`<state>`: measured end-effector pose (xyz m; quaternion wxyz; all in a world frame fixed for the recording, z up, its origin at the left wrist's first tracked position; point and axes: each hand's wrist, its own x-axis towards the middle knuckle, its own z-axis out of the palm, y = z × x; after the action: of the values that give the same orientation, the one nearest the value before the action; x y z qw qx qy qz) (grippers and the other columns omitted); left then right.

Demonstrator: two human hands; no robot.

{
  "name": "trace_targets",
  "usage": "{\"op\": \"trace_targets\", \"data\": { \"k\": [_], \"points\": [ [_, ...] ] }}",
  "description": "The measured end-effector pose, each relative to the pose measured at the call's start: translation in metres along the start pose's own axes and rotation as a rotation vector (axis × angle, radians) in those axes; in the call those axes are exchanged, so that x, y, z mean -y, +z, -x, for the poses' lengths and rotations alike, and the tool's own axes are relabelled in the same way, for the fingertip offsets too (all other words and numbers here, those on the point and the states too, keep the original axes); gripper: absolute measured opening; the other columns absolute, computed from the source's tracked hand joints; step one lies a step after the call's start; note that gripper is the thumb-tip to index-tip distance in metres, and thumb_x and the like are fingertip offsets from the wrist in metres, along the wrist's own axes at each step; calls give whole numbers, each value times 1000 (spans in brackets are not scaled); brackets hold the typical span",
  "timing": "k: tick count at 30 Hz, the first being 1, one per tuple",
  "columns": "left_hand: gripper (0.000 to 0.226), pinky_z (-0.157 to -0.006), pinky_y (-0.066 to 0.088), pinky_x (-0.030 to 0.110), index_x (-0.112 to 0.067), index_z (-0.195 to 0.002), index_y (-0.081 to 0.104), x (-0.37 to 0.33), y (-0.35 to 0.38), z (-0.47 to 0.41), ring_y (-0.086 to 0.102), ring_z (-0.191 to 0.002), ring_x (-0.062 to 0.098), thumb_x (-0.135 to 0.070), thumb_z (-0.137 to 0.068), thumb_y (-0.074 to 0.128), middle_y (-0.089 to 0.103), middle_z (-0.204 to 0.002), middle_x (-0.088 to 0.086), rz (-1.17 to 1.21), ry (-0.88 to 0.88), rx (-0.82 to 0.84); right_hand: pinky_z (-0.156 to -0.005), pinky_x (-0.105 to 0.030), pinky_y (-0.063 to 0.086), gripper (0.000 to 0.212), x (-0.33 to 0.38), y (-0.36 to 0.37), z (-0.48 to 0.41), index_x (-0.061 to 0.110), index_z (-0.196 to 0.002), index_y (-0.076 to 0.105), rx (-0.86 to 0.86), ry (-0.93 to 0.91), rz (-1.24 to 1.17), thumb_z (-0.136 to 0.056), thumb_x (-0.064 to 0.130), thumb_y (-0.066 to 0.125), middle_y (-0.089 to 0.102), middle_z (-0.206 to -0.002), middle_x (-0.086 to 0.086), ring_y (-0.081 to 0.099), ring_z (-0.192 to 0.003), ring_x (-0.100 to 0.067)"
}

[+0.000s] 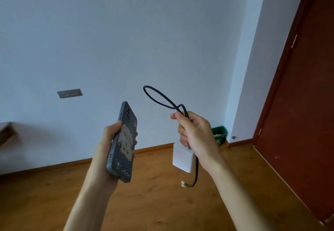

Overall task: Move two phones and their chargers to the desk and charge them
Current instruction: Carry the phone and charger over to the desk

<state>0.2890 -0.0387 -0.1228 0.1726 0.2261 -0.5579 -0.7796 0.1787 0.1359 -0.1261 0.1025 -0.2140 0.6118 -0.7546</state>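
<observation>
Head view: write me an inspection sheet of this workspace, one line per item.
Surface: no desk in view, only wooden floor.
Job's things: one phone in a dark patterned case; one white charger; second set not seen.
Clutter: green bin in the corner; brown box-like thing at the left edge.
Grippers: left hand grips the phone; right hand grips the cable, with the charger at its lower fingers.
Cables: dark cable loops above the right hand; plug end dangles free.
Surroundings: white wall with socket plate; brown door on the right.
</observation>
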Motion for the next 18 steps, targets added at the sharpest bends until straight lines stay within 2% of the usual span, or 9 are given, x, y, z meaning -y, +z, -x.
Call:
{"op": "trace_targets", "data": {
  "k": [2, 4, 7, 10, 14, 16, 18],
  "points": [
    [56, -79, 49, 37, -19, -126, 61, -6, -8, -25, 63, -97, 23, -55, -83, 57, 71, -116, 12, -2, -1, -32, -49, -30, 23, 23, -7, 11, -29, 17, -92, 70, 29, 2, 10, -101, 28, 53, 37, -53, 7, 29, -46, -9],
    [57, -78, 49, 37, -20, -122, 62, -10, -15, -54, 63, -96, 23, -55, -77, 59, 71, -114, 12, 1, 7, -63, -49, -30, 23, 25, -16, 21, -59, 15, -93, 69, 65, 10, 16, -102, 28, 49, 39, -52, 9, 29, -45, -10],
    [59, -75, 49, 37, -19, -122, 60, -15, -20, -100, 63, -95, 24, -54, -76, 59, 70, -111, 11, 8, 16, -116, -49, -30, 22, 28, -36, 33, -108, 17, -91, 69, 118, 21, 10, -104, 29, 47, 39, -52, 10, 28, -45, -9],
    [50, -75, 51, 36, -22, -116, 62, -19, -23, -149, 64, -93, 22, -56, -79, 64, 71, -109, 11, 9, 60, -156, -48, -29, 21, 30, -60, 41, -160, 19, -87, 70, 143, 28, -2, -103, 30, 47, 34, -54, 8, 26, -46, -9],
    [63, -72, 52, 35, -19, -125, 62, -33, -22, -219, 64, -89, 20, -57, -75, 62, 74, -105, 9, 14, 106, -211, -47, -26, 24, 26, -84, 51, -236, 21, -84, 73, 188, 36, 35, -99, 33, 55, 33, -53, 10, 27, -46, -8],
    [64, -72, 52, 36, -16, -130, 59, -43, -20, -250, 63, -90, 21, -55, -79, 64, 71, -107, 11, 11, 122, -241, -45, -24, 26, 21, -89, 57, -273, 17, -86, 73, 218, 21, 68, -92, 35, 63, 34, -52, 12, 28, -46, -9],
    [70, -74, 51, 36, -16, -132, 56, -55, -17, -275, 61, -91, 21, -55, -75, 58, 69, -110, 13, 31, 138, -266, -44, -23, 26, 27, -93, 65, -309, 11, -86, 72, 257, -2, 79, -85, 37, 68, 33, -51, 11, 28, -46, -10]
  ]
}}
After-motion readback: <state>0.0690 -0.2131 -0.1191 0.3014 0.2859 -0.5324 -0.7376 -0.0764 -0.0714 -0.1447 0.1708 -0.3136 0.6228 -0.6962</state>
